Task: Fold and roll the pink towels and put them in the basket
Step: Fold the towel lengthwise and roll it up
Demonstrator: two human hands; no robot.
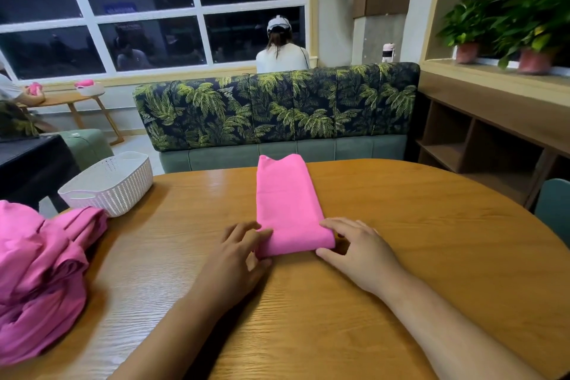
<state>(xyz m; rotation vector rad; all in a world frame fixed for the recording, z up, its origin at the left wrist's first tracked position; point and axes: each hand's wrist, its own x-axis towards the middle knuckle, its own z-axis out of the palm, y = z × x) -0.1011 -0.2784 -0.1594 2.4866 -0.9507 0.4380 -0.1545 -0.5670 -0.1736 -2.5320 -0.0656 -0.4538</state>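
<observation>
Fingers of the left hand and the right hand pinch the rolled near end of the folded pink towel in the middle of the table, with a heap of pink towels at the left and the white basket just behind it, its inside mostly hidden.

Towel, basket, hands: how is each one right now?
pink towel: folded into a long strip, near end rolled up a little.
towel pile: crumpled, not folded.
basket: upright, no towel seen inside.
left hand: pinching the roll's left end.
right hand: pinching the roll's right end.
</observation>
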